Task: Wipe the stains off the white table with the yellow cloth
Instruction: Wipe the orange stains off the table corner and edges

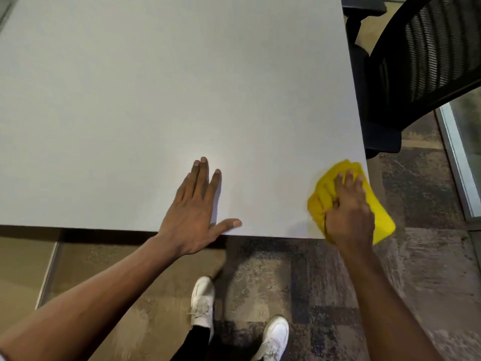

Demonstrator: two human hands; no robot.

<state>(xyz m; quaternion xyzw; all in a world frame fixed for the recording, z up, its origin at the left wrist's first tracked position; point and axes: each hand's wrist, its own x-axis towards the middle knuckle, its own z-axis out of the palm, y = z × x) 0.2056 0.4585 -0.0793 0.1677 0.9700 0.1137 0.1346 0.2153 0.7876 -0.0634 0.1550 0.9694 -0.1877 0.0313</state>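
The white table (156,100) fills the upper left of the head view, and its surface looks plain, with no stain I can make out. A bunched yellow cloth (325,194) lies on the table's near right corner, part of it hanging past the edge. My right hand (348,209) presses down on the cloth with fingers curled into it. My left hand (197,204) rests flat on the table near the front edge, fingers spread, holding nothing.
A black mesh office chair (416,61) stands just beyond the table's right edge. Patterned carpet (299,269) lies below the front edge, where my two white shoes (203,300) stand. A glass panel frame (458,157) runs along the far right.
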